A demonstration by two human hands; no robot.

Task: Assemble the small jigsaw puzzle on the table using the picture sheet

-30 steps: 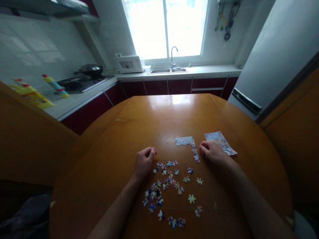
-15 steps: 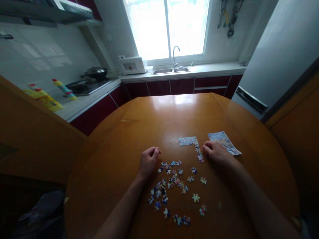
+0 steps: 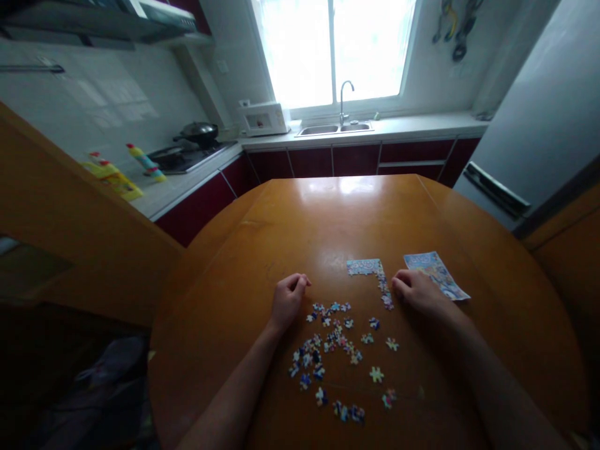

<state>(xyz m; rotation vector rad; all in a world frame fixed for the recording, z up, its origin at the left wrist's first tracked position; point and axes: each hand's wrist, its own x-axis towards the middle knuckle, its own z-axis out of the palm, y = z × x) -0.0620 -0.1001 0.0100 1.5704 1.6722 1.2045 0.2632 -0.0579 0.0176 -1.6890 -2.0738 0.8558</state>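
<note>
My left hand rests on the wooden table with its fingers curled closed, just beyond and left of the loose jigsaw pieces. Nothing shows in its grip. A partly joined jigsaw puzzle lies farther in, with a top band and a narrow strip running down its right side. Beside that strip is my right hand, also curled closed, with no piece visible in it. A printed picture sheet lies behind my right hand, which covers its near left part. Single pieces, such as a pale yellow-green piece, lie apart nearer me.
The round-ended wooden table spreads around my forearms. Beyond it stand a counter with a sink, a white microwave and a stove with a lidded wok. Cleaner bottles stand left; a grey fridge stands right.
The whole scene has shifted slightly to the right in view as the camera turned left. Both hands stay where they were on the table, and the puzzle pieces look unmoved.
</note>
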